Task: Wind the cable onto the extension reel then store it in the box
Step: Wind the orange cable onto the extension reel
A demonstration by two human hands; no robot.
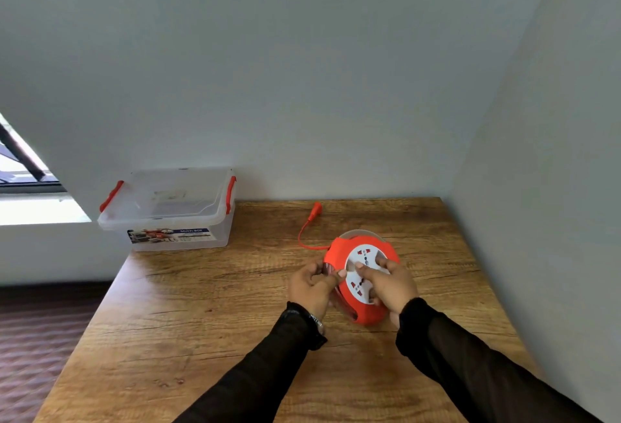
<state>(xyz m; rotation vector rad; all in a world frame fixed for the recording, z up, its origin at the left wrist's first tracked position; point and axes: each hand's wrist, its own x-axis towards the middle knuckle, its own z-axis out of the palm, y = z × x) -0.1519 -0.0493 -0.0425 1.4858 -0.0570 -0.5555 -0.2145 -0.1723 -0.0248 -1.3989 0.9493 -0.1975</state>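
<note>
Item 1, nearest: two arms in black sleeves reached in from the near edge over a wooden table [208, 338]. A watch or bracelet showed at the left wrist.

Item 2: left hand [311, 288], at the left rim of the reel. Fingers were curled together and pinched on the rim; whether they also pinched cable could not be told.

Item 3: right hand [391, 284], laid across the white face of the reel. Fingers were spread, with tips pressed into recesses of the face and the thumb wrapped round the near right edge.

Item 4: extension reel [364, 273], orange housing with a white socket disc, tilted up off the table between both hands, right of centre.

Item 5: cable [304, 236], orange, a short loose length that ran from the reel's far left side and curved toward the far edge.

Item 6: plug [316, 210], orange, lying on the table at the cable's end, well apart from the hands.

Item 7, farthest: box [168, 210], clear plastic with red latches, at the far left corner, overhanging the table's left edge. Its lid appeared to be on.

Judgement: the winding step was in hand and nearly complete, only the short tail being left out. The next move would call for turning the disc while the housing was steadied, drawing the plug in; the box would then need opening.
</note>
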